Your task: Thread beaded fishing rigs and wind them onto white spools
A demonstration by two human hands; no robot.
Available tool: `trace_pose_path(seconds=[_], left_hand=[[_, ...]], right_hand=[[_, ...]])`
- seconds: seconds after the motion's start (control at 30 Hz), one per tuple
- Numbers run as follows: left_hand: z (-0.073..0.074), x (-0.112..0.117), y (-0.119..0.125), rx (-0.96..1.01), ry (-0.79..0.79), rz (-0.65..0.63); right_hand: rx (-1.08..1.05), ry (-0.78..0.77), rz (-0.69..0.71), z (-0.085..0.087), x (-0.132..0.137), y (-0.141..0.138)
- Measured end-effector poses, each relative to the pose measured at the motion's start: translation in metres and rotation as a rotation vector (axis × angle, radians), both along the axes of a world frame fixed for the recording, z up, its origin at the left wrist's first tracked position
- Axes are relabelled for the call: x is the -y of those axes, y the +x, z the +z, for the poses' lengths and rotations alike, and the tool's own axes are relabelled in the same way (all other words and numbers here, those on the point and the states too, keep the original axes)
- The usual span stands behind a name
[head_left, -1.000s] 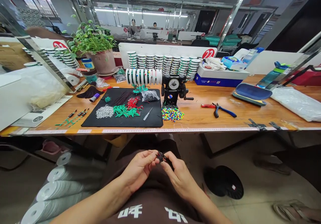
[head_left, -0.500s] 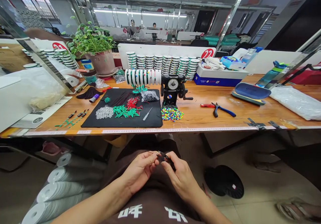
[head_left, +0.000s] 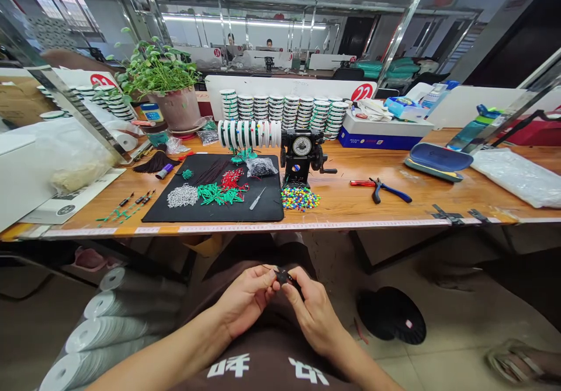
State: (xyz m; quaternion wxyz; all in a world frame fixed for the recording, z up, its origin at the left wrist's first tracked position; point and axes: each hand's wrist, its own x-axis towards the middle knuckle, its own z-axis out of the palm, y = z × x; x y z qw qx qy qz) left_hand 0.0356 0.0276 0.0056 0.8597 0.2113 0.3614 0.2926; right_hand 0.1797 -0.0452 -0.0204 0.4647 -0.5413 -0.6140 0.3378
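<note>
Low over my lap, my left hand (head_left: pixel 245 300) and my right hand (head_left: pixel 313 316) pinch a small dark object (head_left: pixel 284 276) between their fingertips. It has a touch of red, and my fingers hide most of it, so its exact form cannot be told. Both hands are well below the wooden workbench (head_left: pixel 337 204) and touch nothing else. Thin thread may run from the object, but it is too fine to be sure.
A black mat (head_left: pixel 263 220) holds silver chain (head_left: pixel 182 196), green pieces (head_left: pixel 214 193) and red pieces (head_left: pixel 232 179). Beyond stand a hand-cranked counter (head_left: pixel 302 146) and spools (head_left: pixel 263 107). Pliers (head_left: pixel 385 191) lie right. Stacked white discs (head_left: pixel 100 327) stand by my left knee.
My hands have barely moved and still pinch the small object, now a little closer together. The whole view has tilted slightly as my head shifted.
</note>
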Motion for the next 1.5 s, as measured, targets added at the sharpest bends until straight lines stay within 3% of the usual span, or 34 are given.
trace_pose_path(seconds=[0.1, 0.2, 0.33, 0.4, 0.57, 0.77, 0.87, 1.0, 1.07, 1.1, 1.2, 1.3, 1.37, 1.5], left_hand=[[0.000, -0.001, 0.000, -0.027, 0.017, -0.009], [0.002, -0.004, 0.000, -0.130, 0.028, 0.026], [0.007, -0.012, -0.001, -0.256, 0.115, 0.094], [0.008, -0.015, -0.002, -0.291, 0.162, 0.108], [0.005, -0.018, -0.002, -0.335, 0.208, 0.056], [0.016, -0.014, -0.002, -0.303, 0.233, 0.060], [0.018, -0.012, -0.003, -0.264, 0.191, 0.064], [0.013, -0.013, -0.005, -0.225, 0.168, 0.106], [0.012, -0.013, -0.005, -0.216, 0.174, 0.121], [0.012, -0.013, -0.005, -0.216, 0.185, 0.131], [0.016, -0.011, -0.003, -0.244, 0.262, 0.160], [0.018, -0.008, -0.001, -0.297, 0.365, 0.170], [0.018, -0.006, 0.000, -0.323, 0.408, 0.163], [0.013, -0.004, 0.000, -0.342, 0.436, 0.143]], right_hand=[[0.004, 0.034, -0.012, 0.000, 0.003, -0.002], [0.103, 0.106, -0.148, 0.002, -0.004, 0.017], [0.470, 0.171, -0.570, 0.015, -0.041, 0.090], [0.789, 0.066, -0.751, 0.022, -0.065, 0.131], [0.996, -0.020, -0.699, 0.032, -0.119, 0.194], [1.066, -0.030, -0.555, 0.043, -0.152, 0.234], [1.048, 0.030, -0.499, 0.045, -0.160, 0.241], [0.934, 0.185, -0.576, 0.043, -0.147, 0.208], [0.648, 0.280, -0.552, 0.040, -0.126, 0.172], [0.410, 0.298, -0.473, 0.037, -0.113, 0.150], [-0.214, -0.011, -0.131, 0.023, -0.072, 0.081], [-0.588, -0.266, 0.072, 0.008, -0.045, 0.026], [-0.735, -0.346, 0.112, 0.000, -0.036, 0.003], [-0.922, -0.364, 0.040, -0.008, -0.033, -0.016]])
